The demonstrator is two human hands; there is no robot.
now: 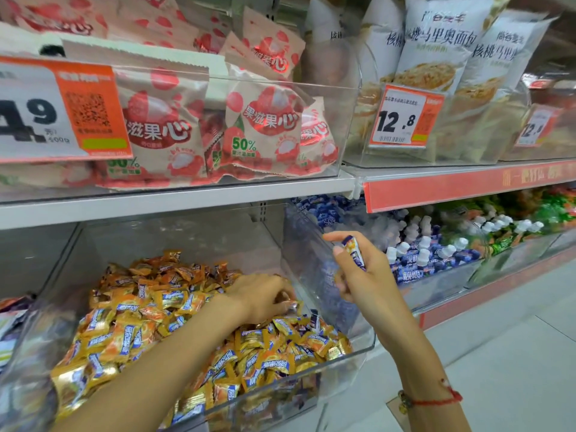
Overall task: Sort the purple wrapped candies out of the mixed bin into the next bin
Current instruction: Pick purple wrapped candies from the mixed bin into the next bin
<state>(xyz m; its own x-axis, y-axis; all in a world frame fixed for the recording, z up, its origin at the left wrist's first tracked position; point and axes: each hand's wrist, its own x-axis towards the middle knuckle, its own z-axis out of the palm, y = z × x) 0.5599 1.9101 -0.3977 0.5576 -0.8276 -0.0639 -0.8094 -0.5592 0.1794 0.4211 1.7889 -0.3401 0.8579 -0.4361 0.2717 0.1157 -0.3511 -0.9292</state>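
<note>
While left fingers (280,291) seemingly pinch candy in the mixed bin (358,347), right fingers (338,251) grip a purple candy (355,251).

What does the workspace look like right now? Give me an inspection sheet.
Surface: clear mixed bin on the lower shelf, heaped with orange wrapped candies.
Job's things: purple wrapped candy pinched in the right hand; next bin to the right holds purple-blue candies.
Clutter: a few purple wrappers among the orange near the left hand; exact count unclear.
Hands: left hand digs in the mixed bin, fingers curled in the candies; right hand raised over the divider.
Cables: nothing seen.
Surroundings: upper bin of red-and-white snack bags, price tags, white-capped bottles.
</note>
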